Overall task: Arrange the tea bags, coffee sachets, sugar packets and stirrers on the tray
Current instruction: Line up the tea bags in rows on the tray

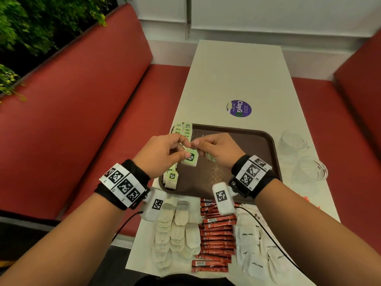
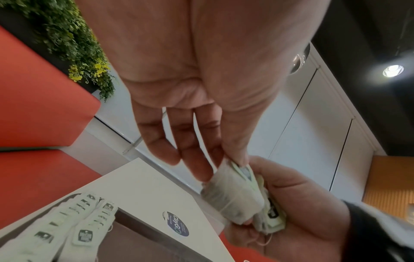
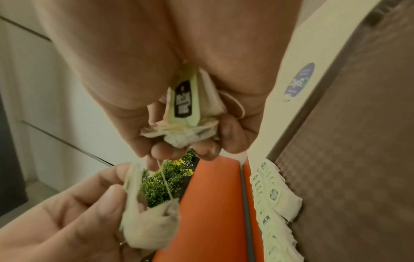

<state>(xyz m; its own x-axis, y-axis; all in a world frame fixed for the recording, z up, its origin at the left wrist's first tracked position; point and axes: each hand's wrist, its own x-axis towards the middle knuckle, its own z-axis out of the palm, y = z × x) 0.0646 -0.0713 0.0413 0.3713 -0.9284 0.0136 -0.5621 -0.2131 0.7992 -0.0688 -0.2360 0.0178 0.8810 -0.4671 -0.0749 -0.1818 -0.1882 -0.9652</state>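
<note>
Both hands hover over the brown tray (image 1: 274, 153). My left hand (image 1: 185, 149) pinches a tea bag (image 1: 190, 160) with a green tag between thumb and fingers; it shows as the tea bag (image 2: 233, 193) in the left wrist view. My right hand (image 1: 203, 149) grips a small bunch of tea bags (image 3: 190, 109) in its curled fingers. A thin string (image 3: 165, 180) runs from it to the left hand's bag (image 3: 150, 221). Rows of tagged tea bags (image 1: 183, 130) lie along the tray's left edge, with more tea bags (image 1: 172, 178) at its near left corner. No stirrers are in view.
On the table in front of the tray lie a pile of tea bags (image 1: 177, 234), red coffee sachets (image 1: 216, 238) and white sugar packets (image 1: 253, 244). Two glass cups (image 1: 292, 141) (image 1: 311, 170) stand right of the tray. Red benches (image 1: 82, 120) flank the table.
</note>
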